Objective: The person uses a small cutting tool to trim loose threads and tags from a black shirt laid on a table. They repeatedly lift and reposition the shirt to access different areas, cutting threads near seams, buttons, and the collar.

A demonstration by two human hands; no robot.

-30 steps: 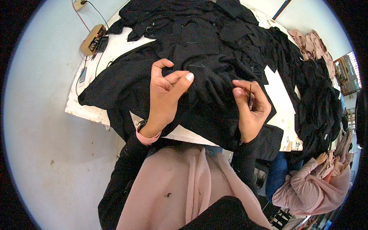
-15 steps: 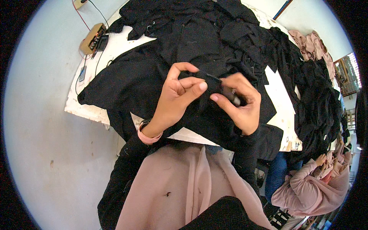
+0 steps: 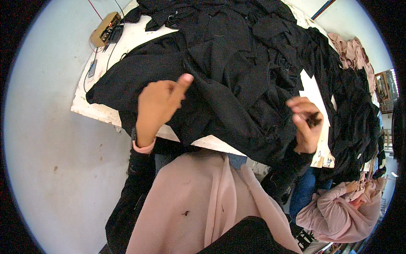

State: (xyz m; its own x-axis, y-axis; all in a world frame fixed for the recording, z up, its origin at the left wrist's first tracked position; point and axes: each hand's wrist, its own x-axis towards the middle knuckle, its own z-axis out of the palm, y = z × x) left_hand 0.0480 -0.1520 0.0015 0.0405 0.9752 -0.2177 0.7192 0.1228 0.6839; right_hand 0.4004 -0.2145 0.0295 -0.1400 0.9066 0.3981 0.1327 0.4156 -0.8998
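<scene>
The left hand (image 3: 158, 101) is over the left part of the black cloth (image 3: 224, 80), thumb extended; its fingertips are hidden, so whether it grips cannot be told. The right hand (image 3: 306, 125) is half-curled at the cloth's right side, something dark and blurred in its palm. Half a second ago they nearly met; now they are well apart and a long fold slants across the cloth on the white surface (image 3: 135, 36), suggesting broader handling than one small spot.
</scene>
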